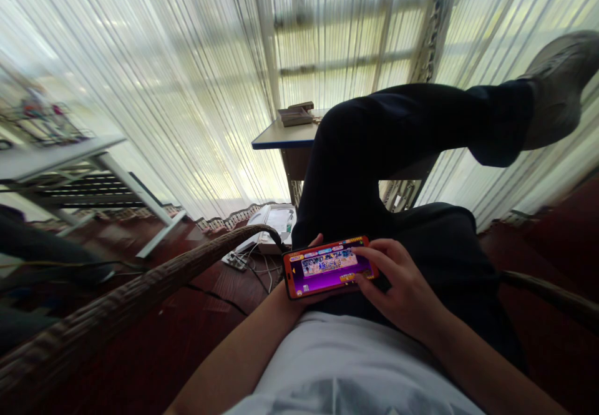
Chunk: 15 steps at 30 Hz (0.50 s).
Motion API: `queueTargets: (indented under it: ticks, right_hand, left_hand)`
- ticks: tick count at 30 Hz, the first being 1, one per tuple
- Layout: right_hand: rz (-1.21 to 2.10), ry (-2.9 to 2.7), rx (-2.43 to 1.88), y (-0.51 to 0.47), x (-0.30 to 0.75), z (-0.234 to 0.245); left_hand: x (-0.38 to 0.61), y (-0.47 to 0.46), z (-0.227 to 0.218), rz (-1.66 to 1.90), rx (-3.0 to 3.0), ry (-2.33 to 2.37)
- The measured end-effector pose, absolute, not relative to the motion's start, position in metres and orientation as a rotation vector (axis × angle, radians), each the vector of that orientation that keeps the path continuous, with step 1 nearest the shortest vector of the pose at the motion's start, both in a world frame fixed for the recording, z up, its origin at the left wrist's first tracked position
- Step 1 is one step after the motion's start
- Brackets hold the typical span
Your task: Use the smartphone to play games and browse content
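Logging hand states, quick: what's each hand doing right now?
Left hand: mostly hidden, holding the phone from beneath.
Right hand: partly open, fingers at the phone's screen.

Most of the left hand (pixel 306 301) is hidden behind the smartphone (pixel 322 285), whose right end is partly covered by the right hand (pixel 400 281). The screen's lettering is too small to be read. The shoe (pixel 555 90) is cut off by the right edge, and both forearms and the T-shirt (pixel 327 352) by the bottom edge; the shirt's print is left unclear. The blue-edged bench (pixel 274 135) is partly blocked by the trousers (pixel 397 128). At left, the white bench (pixel 42 162) is cropped, and the wire basket's (pixel 60 129) contents are blurred.
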State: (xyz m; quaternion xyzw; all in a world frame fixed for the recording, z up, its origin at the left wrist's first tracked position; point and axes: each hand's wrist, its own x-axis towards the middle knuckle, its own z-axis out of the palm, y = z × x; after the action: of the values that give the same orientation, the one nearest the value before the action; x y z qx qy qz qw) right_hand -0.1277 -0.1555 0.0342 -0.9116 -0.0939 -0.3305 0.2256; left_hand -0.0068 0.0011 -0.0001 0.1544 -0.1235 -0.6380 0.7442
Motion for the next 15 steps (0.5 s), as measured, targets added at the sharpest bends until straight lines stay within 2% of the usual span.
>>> queueTargets:
  ticks: [4, 15]
  right_hand:
    - [-0.967, -0.176, -2.643, -0.1539, -0.1214, 0.0324]
    - [-0.757, -0.215, -2.550, -0.1539, -0.1209, 0.0309]
  left_hand:
    - [-0.0043, 0.0014, -0.0052, -1.408, 0.260, -0.283]
    - [-0.0069, 0.0028, 0.0013, -1.379, 0.313, -0.279]
